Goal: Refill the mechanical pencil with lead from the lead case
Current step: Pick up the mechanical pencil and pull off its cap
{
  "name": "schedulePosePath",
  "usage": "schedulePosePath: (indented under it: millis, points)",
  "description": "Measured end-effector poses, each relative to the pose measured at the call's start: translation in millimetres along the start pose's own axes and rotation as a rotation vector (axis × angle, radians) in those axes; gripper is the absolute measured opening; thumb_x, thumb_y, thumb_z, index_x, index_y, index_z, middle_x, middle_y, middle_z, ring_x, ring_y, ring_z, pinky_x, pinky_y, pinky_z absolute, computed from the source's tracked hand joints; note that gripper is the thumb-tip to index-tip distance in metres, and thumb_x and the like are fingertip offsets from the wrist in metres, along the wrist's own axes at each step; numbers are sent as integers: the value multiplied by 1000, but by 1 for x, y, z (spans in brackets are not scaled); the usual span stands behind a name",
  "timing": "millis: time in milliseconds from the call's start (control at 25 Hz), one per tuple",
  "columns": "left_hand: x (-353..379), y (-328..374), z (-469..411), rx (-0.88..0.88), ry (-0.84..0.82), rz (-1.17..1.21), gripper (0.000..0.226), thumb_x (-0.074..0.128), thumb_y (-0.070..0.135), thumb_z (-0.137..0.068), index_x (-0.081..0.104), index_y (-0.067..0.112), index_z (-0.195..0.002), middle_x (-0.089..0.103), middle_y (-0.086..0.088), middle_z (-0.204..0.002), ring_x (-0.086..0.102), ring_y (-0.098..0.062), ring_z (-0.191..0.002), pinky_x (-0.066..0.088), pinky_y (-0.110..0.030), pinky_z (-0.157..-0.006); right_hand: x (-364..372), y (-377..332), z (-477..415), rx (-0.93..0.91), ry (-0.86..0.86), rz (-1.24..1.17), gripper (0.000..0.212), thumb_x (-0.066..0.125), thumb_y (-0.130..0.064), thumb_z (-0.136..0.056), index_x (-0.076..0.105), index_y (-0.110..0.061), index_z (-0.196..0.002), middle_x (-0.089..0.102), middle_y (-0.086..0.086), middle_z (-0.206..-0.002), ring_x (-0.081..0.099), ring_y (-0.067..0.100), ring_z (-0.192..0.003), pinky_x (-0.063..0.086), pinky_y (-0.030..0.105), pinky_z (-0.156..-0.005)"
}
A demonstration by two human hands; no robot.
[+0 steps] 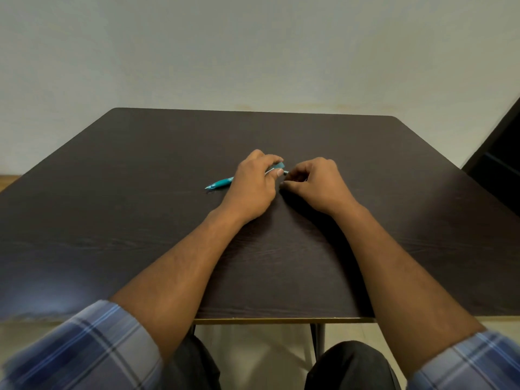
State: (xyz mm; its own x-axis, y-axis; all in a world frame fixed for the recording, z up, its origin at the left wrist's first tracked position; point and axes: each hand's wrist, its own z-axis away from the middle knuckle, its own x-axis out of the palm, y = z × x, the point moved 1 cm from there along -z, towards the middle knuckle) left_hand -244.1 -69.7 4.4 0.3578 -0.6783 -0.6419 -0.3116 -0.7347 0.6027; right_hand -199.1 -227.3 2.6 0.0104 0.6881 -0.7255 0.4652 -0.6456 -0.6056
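Observation:
A teal mechanical pencil (221, 182) lies low over the dark table (365, 170), its tip pointing left. My left hand (253, 187) covers its middle and grips it. A small light-blue piece, seemingly the lead case (280, 165), shows between that hand's fingertips. The pencil's pale rear end (285, 172) sticks out to the right. My right hand (315, 184) rests just right of it, thumb and fingers pinched together at that end. Anything thin between those fingertips is too small to see.
The table's far edge meets a pale wall (253, 52). A dark door or cabinet (501, 153) stands at the right. Both forearms lie across the tabletop, and my knees show under its near edge (281, 320).

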Motion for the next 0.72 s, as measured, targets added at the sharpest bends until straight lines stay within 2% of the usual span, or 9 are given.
schedulePosePath:
  millis: [120,200,280,360,440,480,600,720]
  points:
    - [-1,0,0,-5,1,29,10,60,11,-97,66,12,-106,58,0,-101,53,-9,-87,42,-20,-75,-1,3,0,36,13,-23,21,78,-37,-85,81,-17,-86,71,-9,-68,66,3,-64,48,20,-57]
    - [-1,0,0,10,4,11,11,60,11,-97,68,11,-104,61,-2,-101,54,-12,-90,42,-22,-78,-1,1,1,20,24,-33,21,77,-38,-86,80,-18,-89,72,-8,-68,67,1,-62,49,20,-56]
    - [-1,0,0,33,21,-8,14,61,10,-96,71,11,-106,63,-5,-102,56,-13,-92,40,-18,-78,-2,-3,1,-4,109,-66,14,76,-32,-87,79,-18,-86,72,-6,-65,65,-1,-56,48,20,-54]
    - [-2,0,0,38,32,-13,18,62,11,-96,72,11,-111,64,-4,-104,56,-11,-92,37,-10,-75,-3,-6,0,35,189,-289,10,71,-19,-88,77,-17,-79,71,-3,-65,59,0,-49,44,18,-49]
    - [-3,-1,1,35,40,-13,23,63,10,-96,72,12,-117,63,-2,-105,56,-9,-93,36,-6,-74,-3,-10,1,111,134,-568,13,67,-13,-89,76,-15,-80,72,3,-69,56,7,-47,42,19,-43]
    - [-3,-2,1,31,47,-8,25,63,9,-96,71,12,-119,62,-1,-105,55,-8,-93,36,-5,-74,-2,-11,2,130,86,-635,11,67,-12,-91,76,-14,-84,73,4,-72,57,9,-48,41,21,-41]
    - [-6,0,2,27,84,51,24,66,6,-93,71,12,-116,62,1,-104,57,-8,-91,41,-6,-76,0,-11,2,102,43,-671,5,71,-10,-91,75,-11,-93,73,1,-73,60,11,-55,45,23,-44]
    - [-9,2,2,-1,176,174,19,74,8,-87,76,12,-104,71,0,-94,63,-10,-83,48,-11,-71,2,-12,1,98,61,-750,3,72,-8,-90,72,-9,-93,72,1,-72,61,12,-57,47,26,-46]
